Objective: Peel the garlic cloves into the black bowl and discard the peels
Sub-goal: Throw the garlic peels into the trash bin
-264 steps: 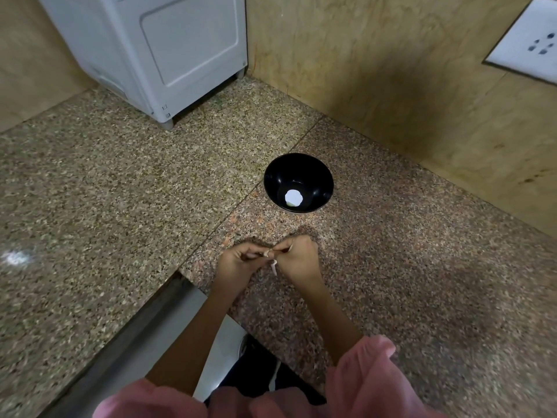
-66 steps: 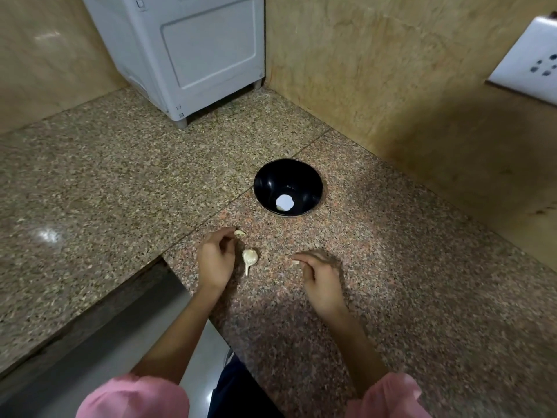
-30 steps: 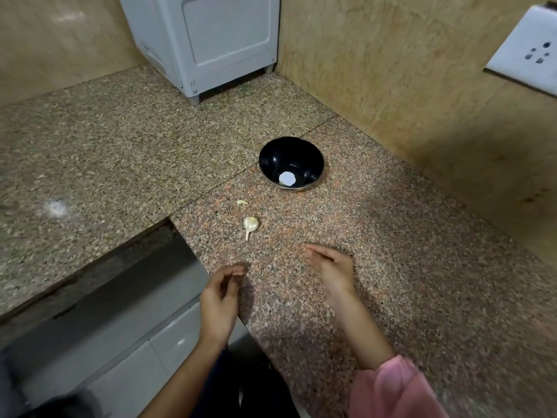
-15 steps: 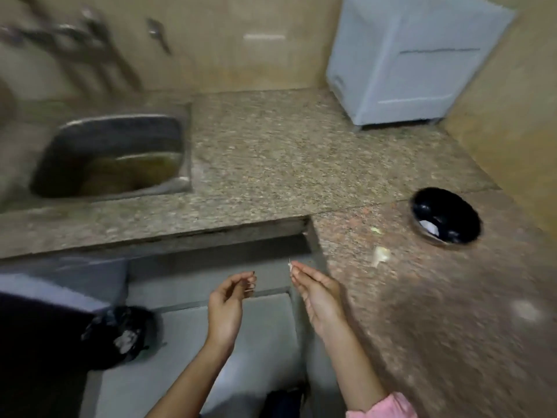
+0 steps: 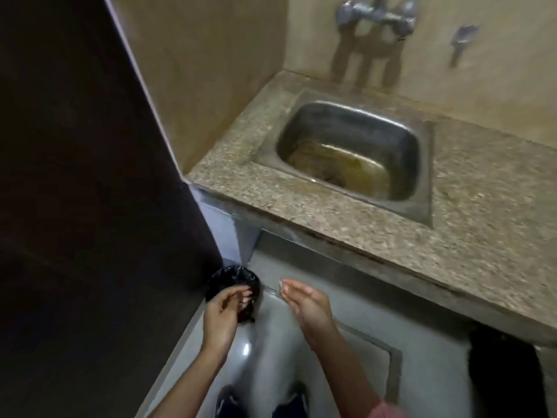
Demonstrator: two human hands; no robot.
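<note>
I'm looking down past the counter edge at the floor, and both hands are out in front of me at 6 o'clock. The left hand (image 5: 223, 312) is directly over the black-bagged bin (image 5: 229, 274), which stands on the grey floor (image 5: 361, 372) at 7 o'clock, tight against the dark panel (image 5: 75, 206) that fills the left side. That hand has its fingers loosely curled towards the thumb, with the tips overlapping the bin's mouth. The frame is smeared there, so I cannot tell whether it is pinching anything.

The right hand (image 5: 309, 304) is just beside the left, at its 3 o'clock, and apart from it. The palm is turned inward, with the fingers straight, close together and pointing up towards 11 o'clock. A small pale scrap (image 5: 280, 283) sits at those fingertips. It looks like a bit of garlic peel, though it is too small for me to be sure. It is near the bin's right rim and not over the opening. A pink sleeve (image 5: 385, 413) shows on that arm at the bottom edge.

Up at 1 o'clock a steel sink (image 5: 419, 182) is set into the speckled granite countertop (image 5: 482, 206), with murky brownish water pooled in its bottom. On the wall at 12 o'clock above it are the blurred metal taps (image 5: 373, 10).
</note>
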